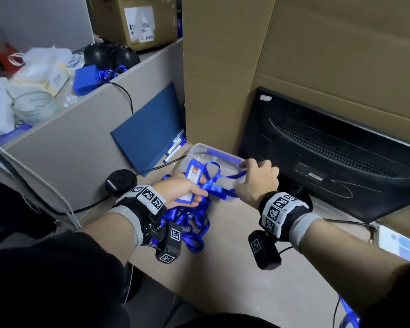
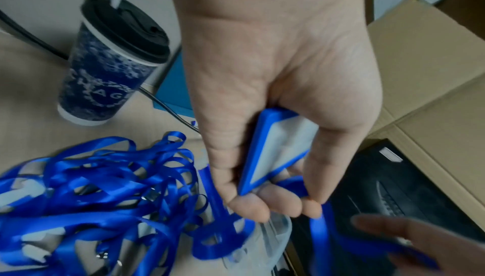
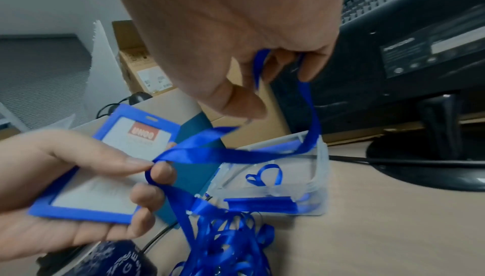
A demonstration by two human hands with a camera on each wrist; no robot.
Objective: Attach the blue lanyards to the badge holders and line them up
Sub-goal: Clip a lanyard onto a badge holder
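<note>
My left hand (image 1: pixel 182 192) grips a blue-framed badge holder (image 1: pixel 191 177) with a white and red card inside; in the right wrist view its thumb and forefinger also pinch a blue lanyard (image 3: pixel 210 151) against the holder (image 3: pixel 110 176). My right hand (image 1: pixel 256 178) pinches the same lanyard's loop further along and holds it up over a clear plastic box (image 1: pixel 199 150). A tangled pile of blue lanyards (image 1: pixel 192 223) lies on the desk under my left hand. From the left wrist the holder (image 2: pixel 273 147) shows edge-on in my curled fingers.
A dark blue paper cup (image 2: pixel 105 73) with a black lid stands left of the pile. A black monitor (image 1: pixel 329 157) on its stand fills the right. A blue folder (image 1: pixel 149 129), markers (image 1: pixel 175 145), cables and tall cardboard boxes (image 1: pixel 270 55) stand behind.
</note>
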